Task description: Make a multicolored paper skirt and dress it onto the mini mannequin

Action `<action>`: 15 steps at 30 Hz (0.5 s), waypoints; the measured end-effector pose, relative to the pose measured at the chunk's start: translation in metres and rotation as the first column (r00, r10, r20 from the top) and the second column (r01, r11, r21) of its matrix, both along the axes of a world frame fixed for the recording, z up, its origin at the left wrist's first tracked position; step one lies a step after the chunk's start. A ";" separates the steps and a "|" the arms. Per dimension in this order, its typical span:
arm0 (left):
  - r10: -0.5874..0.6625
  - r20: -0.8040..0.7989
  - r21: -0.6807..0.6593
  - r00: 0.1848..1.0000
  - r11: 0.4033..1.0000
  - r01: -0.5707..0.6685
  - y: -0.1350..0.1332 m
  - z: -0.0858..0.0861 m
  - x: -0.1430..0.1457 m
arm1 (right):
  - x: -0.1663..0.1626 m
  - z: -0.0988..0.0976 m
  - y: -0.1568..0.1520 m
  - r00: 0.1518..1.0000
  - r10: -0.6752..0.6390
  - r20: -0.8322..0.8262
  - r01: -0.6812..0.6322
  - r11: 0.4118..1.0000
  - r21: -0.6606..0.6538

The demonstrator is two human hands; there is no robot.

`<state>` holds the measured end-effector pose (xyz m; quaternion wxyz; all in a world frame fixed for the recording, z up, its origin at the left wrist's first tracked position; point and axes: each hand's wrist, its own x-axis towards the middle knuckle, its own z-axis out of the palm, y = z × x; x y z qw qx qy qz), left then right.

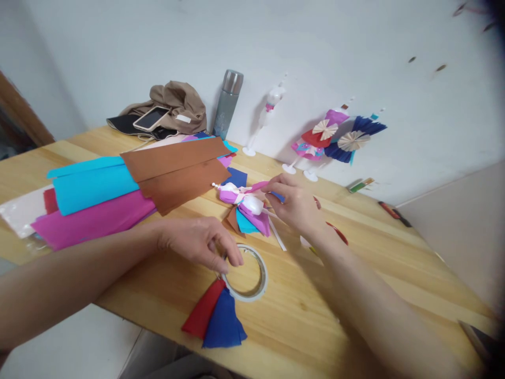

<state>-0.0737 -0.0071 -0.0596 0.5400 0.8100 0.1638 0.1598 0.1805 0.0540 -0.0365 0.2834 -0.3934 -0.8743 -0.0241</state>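
Note:
My left hand [205, 246] hangs over the left rim of a tape roll [262, 281], fingers loosely bent and thumb apart; whether it touches the roll I cannot tell. Just below it lies a fan of red and blue paper [223, 318]. A small white doll-like dress form [252, 204] lies on its side, wrapped in purple and pale pink paper. My right hand [292, 202] pinches a magenta paper piece [258, 186] at the dress form's upper side. Brown, turquoise and purple paper pieces [246, 222] spread beneath the form, beside a thin white strip [278, 234].
Folded coloured paper sheets [92, 184] cover the table's left. Behind are a cap [130, 123], a phone [152, 118], brown cloth [177, 105] and a flask [228, 102]. Standing dress forms [315, 139] line the wall. Red-handled scissors [337, 232] lie partly behind my right arm.

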 end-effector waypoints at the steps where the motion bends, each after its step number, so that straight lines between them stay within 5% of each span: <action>1: 0.083 0.011 0.027 0.997 0.996 -0.083 0.000 0.000 0.001 | -0.002 -0.001 0.005 0.999 0.017 0.030 -0.018 1.000 0.004; 3: 0.274 0.057 0.129 0.960 0.951 -0.280 0.003 0.002 0.002 | -0.007 -0.003 0.015 0.993 0.043 0.106 -0.044 0.999 0.012; 9: 0.640 0.195 0.371 0.743 0.653 -0.660 0.015 -0.001 0.003 | -0.023 0.001 0.004 0.990 0.032 0.140 -0.036 0.999 0.025; 12: 0.705 0.140 0.428 0.696 0.590 -0.684 0.019 -0.009 0.003 | -0.028 0.006 -0.017 0.970 0.181 0.160 -0.167 0.981 -0.094; 15: 0.613 0.078 0.585 0.786 0.610 -0.534 0.021 -0.018 0.004 | -0.029 0.009 -0.030 0.921 0.282 0.267 -0.222 0.947 -0.234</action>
